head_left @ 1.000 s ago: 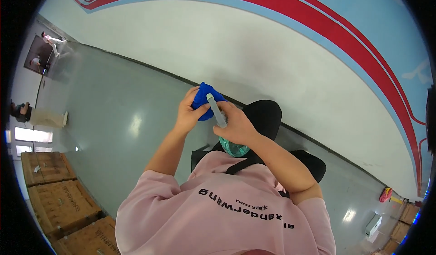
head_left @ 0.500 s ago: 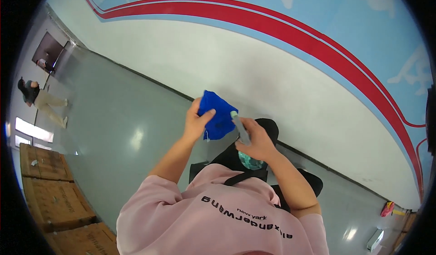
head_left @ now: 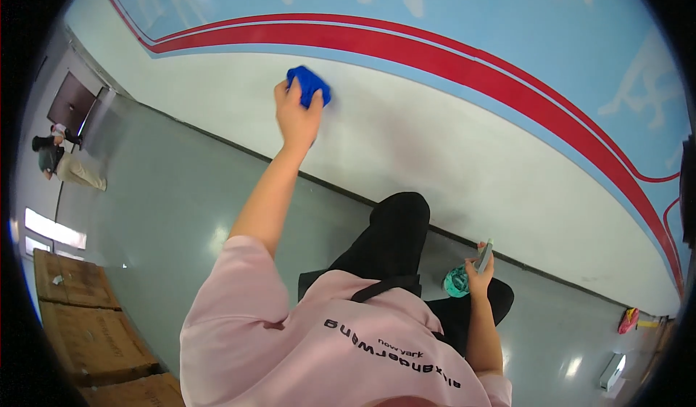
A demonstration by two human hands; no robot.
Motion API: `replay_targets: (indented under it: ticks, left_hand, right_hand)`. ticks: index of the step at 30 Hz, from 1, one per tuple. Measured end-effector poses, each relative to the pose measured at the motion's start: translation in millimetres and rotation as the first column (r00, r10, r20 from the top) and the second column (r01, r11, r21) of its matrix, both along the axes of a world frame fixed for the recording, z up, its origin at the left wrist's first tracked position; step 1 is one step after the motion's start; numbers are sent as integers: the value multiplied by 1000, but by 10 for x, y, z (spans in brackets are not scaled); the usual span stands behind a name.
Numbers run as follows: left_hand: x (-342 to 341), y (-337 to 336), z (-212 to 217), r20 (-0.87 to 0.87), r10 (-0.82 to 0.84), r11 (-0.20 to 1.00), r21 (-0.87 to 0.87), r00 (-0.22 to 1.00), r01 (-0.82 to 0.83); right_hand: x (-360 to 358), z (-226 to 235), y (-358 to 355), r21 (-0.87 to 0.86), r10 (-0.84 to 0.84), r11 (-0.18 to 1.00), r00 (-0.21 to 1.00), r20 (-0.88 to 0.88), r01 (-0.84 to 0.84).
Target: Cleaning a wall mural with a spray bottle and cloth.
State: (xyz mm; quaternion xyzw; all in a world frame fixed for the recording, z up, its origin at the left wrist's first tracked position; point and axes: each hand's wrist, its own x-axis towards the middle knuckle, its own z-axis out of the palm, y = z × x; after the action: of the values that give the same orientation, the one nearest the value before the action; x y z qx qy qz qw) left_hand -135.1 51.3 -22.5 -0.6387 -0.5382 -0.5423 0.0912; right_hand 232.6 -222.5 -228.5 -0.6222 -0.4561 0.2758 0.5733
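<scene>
I log one blue cloth, partly covered, clamped in left hand. One spray bottle, neck hidden, clamped in right hand.

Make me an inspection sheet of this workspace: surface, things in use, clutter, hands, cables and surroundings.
Surface: wall, white below, red band and light blue above; too blurred to judge marks.
Things in use: blue cloth; spray bottle with green body and grey top.
Clutter: brown boxes at lower left; small pink item at lower right.
Left hand: holds the cloth at the wall; contact can't be confirmed.
Right hand: holds the bottle, low and away from the cloth.
Cables: nothing seen.
Surroundings: grey floor; people at far left, near a dark door.
</scene>
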Motion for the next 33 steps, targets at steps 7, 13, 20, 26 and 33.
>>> replay_targets:
  ticks: [7,13,20,26,33]
  left_hand:
    - [779,59,-240,-105,161,987,5,981,-161]
    - [651,-193,-294,-282,56,993,-82,958,-82]
    - [703,62,-158,-370,99,993,-28,924,-118]
    - [424,54,-476,-623,52,981,-113,781,-156]
    - [302,18,-87,-533,144,989,41,834,-144]
  right_hand:
    - [56,-924,-426,-112,-209,975,968,-141,195]
    - [113,-977,-419,-207,-157,970,977,-141,126]
    - [51,-900,-349,-245,-186,956,979,-89,159]
    - [40,-947,-342,-247,-188,954,981,-56,169]
    - [24,-956,-342,-199,-208,962,975,-79,189]
